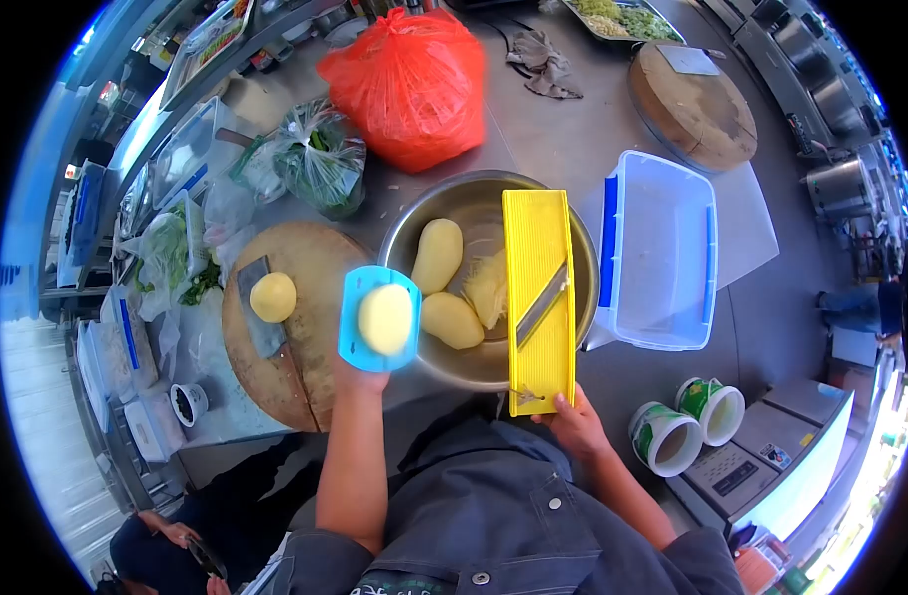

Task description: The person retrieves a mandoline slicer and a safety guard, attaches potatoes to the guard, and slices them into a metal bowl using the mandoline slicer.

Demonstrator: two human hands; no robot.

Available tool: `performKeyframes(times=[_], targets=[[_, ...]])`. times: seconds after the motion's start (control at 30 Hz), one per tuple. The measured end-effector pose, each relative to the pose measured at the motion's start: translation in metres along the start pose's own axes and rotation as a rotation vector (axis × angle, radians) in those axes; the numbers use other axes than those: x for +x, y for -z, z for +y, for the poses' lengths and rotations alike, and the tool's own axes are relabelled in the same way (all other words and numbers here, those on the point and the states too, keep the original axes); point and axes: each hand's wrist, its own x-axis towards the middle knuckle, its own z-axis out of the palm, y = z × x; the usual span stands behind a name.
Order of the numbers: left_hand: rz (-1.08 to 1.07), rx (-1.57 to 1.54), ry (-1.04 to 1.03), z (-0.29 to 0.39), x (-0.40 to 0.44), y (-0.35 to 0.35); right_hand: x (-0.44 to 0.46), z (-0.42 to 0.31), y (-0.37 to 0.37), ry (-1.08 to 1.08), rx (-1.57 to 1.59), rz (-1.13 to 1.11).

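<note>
My left hand (363, 380) is mostly hidden beneath a blue food holder (350, 322) that it grips, with a peeled potato (385, 319) on top. The lower end of a yellow mandoline slicer (539, 248) is in the closed fingers of my right hand (575, 422). Its slanted metal blade faces up, and the slicer lies across the right side of a steel bowl (399, 223). Inside the bowl are two whole peeled potatoes (438, 256) and a heap of pale potato slices (487, 288), partly covered by the slicer.
To the left, a round chopping board (265, 387) carries a cleaver (265, 332) and another potato (273, 297). A clear plastic box (662, 258) stands right of the bowl. Behind are a red bag (409, 89) and bagged greens (320, 164). Another person's hand (176, 531) shows lower left.
</note>
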Motion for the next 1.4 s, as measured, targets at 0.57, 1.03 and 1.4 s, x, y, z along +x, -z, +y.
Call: performKeyframes(times=[0.57,1.03,1.4], targets=[[-0.048,0.078,0.116,-0.022,0.006,-0.038,0.029,0.026,0.001,0.043,-0.195,0.322],[-0.275,0.0,0.237,-0.052,0.016,-0.076,0.037,0.047,-0.003,0.164,-0.072,0.392],[-0.238,-0.028,0.174,-0.038,0.006,-0.054,0.008,0.022,-0.011,0.171,-0.371,0.368]])
